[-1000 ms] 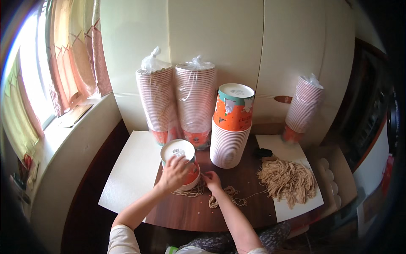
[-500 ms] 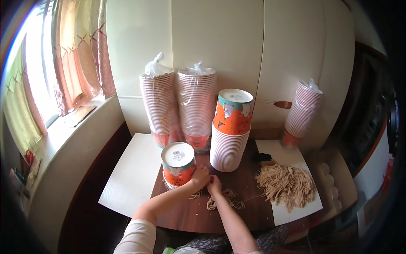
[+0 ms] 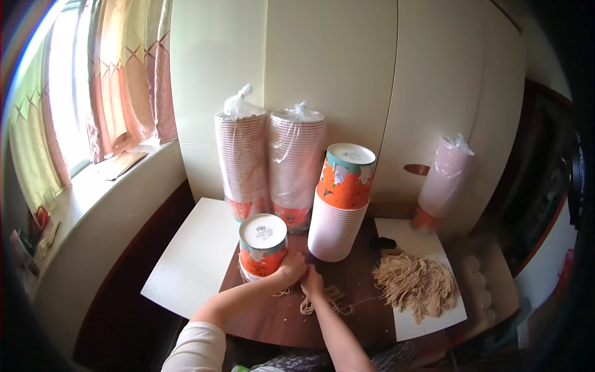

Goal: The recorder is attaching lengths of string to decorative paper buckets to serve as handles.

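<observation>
An orange-and-teal paper bucket point(image 3: 262, 260) stands upside down on the brown table, its white base facing up. Pale strands of twine point(image 3: 285, 291) stick out by its lower edge. My left hand point(image 3: 292, 267) is closed at the bucket's right side, the wrist passing in front of it. Close beside it, my right hand point(image 3: 312, 283) is closed too, and the fingertips of both nearly meet. Whatever they pinch is hidden by the fingers. A loose tangle of tan twine point(image 3: 332, 302) lies just right of my right wrist.
A tall stack of upturned buckets point(image 3: 336, 229) stands behind my hands. Two bagged stacks point(image 3: 242, 161) are at the back, another bagged stack point(image 3: 441, 180) at back right. A heap of cut twine point(image 3: 416, 284) rests on a white board point(image 3: 406, 328); another white board point(image 3: 186, 266) is left.
The view has tilted and shifted slightly, so the things sit lower in it. Both hands stay close together beside the bucket, the right drawn slightly nearer to me.
</observation>
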Motion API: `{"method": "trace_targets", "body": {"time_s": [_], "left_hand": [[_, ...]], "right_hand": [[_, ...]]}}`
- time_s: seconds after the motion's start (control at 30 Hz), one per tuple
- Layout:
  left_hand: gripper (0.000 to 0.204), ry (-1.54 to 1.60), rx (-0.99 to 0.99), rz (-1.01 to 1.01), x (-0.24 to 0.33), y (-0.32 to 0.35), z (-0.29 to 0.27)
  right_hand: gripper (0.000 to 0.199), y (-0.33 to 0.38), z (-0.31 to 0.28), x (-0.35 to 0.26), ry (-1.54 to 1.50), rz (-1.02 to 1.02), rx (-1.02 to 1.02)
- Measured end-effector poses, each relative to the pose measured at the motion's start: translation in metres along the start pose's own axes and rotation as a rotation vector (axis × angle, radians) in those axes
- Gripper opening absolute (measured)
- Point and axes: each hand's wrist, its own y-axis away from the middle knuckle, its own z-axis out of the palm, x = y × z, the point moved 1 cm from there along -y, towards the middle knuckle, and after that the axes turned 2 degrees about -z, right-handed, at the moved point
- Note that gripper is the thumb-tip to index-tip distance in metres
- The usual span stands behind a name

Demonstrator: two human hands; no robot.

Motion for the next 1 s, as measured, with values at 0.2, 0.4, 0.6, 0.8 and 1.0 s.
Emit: {"method": "trace_targets", "body": {"time_s": [0.2,0.4,0.6,0.8,1.0], "left_hand": [[0.025,0.291,0.531,-0.039,-0.034,-0.014,-0.113],[0.065,0.435,0.852,-0.334,-0.106,-0.091,-0.203],[0.039,0.597,0.628,-0.419,-0.133,-0.158,-0.160],[0.018,0.655,0.666,-0.394,-0.132,-0.168,-0.190],[0.021,0.703,0.796,-0.409,-0.150,-0.161,-0.231]], "right_hand": [[0.026,0.028,-0.043,0.009,-0.048,-0.422,0.267],[0.022,0.097,-0.099,-0.017,-0.256,-0.314,0.120],[0.024,0.185,-0.121,0.000,-0.319,-0.089,0.141],[0.023,0.239,-0.155,0.017,-0.274,0.070,0.276],[0.022,0.241,-0.158,0.022,-0.282,0.031,0.321]]}}
